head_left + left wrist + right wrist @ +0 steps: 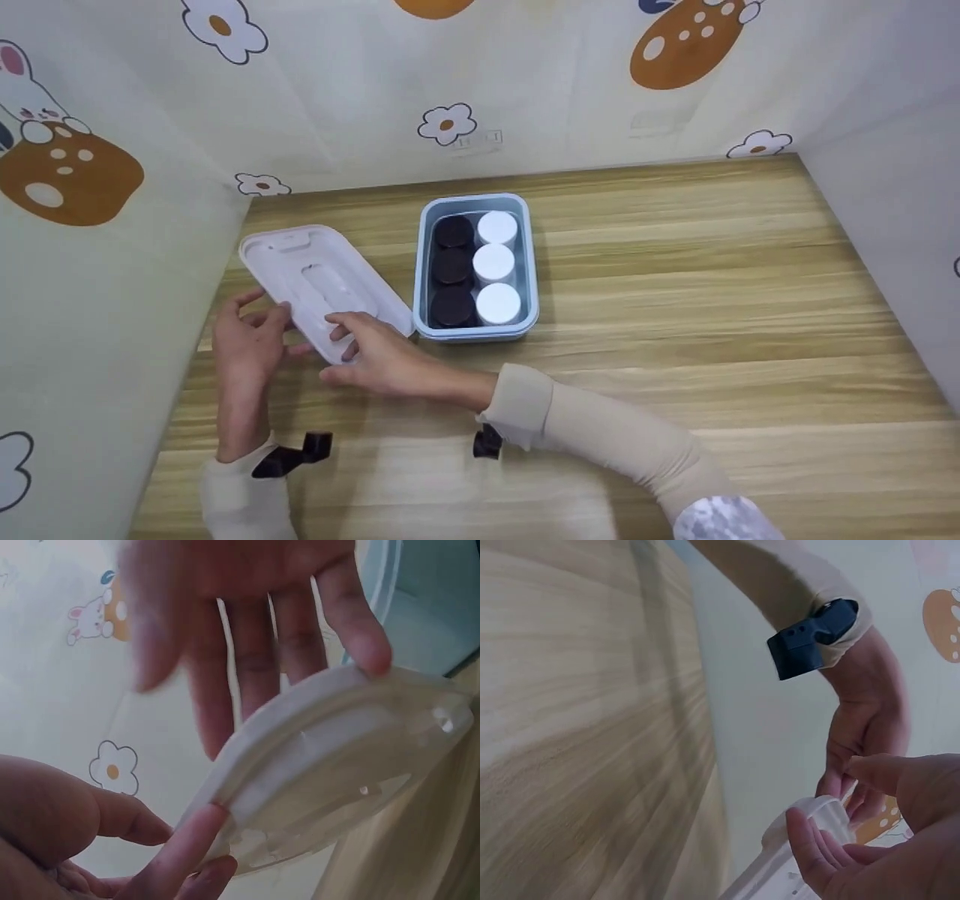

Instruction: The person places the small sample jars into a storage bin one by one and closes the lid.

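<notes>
A white plastic lid [311, 274] with a moulded recess stands tilted at the left, its lower corner beside the light blue box [533, 262]. My left hand [251, 337] pinches the lid's left edge, with fingertips on both sides of the rim in the left wrist view. My right hand [382, 356] is at the lid's near end, its fingers extended; one fingertip touches the rim [330, 686]. Inside the box stand several round containers, dark-topped ones [453, 266] in the left row and white-topped ones [494, 264] in the right.
The wooden table [675, 300] meets a patterned cloth wall [555, 90] at the back and sides. A black wrist mount [300, 454] juts from the left sleeve, and another black mount [487, 441] sits under the right cuff.
</notes>
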A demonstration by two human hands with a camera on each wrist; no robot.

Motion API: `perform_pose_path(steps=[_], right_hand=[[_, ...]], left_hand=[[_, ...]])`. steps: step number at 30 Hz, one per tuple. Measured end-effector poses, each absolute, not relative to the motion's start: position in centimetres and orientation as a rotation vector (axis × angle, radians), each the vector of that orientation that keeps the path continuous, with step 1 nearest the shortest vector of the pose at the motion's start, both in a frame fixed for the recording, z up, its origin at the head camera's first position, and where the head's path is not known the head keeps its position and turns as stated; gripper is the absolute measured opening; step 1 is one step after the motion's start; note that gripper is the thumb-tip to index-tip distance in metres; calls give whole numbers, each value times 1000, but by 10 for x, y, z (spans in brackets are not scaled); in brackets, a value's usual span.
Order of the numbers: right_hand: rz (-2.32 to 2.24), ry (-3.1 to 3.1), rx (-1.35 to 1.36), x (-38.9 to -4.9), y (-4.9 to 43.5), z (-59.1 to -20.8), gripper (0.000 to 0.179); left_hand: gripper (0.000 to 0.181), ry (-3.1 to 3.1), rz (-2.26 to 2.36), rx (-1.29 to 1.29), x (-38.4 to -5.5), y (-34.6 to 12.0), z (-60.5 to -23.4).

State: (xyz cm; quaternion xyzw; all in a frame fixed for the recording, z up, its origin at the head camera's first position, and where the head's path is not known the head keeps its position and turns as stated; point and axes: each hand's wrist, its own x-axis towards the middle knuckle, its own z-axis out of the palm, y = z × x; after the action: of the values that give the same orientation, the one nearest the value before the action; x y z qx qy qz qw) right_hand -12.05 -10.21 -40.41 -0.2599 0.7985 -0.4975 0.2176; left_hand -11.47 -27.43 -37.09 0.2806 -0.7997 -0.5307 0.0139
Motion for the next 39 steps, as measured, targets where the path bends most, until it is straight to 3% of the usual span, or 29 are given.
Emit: perform_pose_path(steps=[16, 23, 32, 39], right_hand=[[-1370, 2457, -895, -112, -97, -385, 52], [-1633, 2384, -834, -112, -79, -377, 54], [-1990, 2229, -752, -127, -39, -367, 50], [-2101, 2086, -651, -137, -11, -363, 52]], left_hand=[[53, -2476, -1377, 682, -96, -233, -346], [56, -2489, -1333, 483, -92, -214, -335], [58, -2455, -1400, 424, -103, -219, -353], [65, -2529, -1720, 427, -122, -231, -368]])
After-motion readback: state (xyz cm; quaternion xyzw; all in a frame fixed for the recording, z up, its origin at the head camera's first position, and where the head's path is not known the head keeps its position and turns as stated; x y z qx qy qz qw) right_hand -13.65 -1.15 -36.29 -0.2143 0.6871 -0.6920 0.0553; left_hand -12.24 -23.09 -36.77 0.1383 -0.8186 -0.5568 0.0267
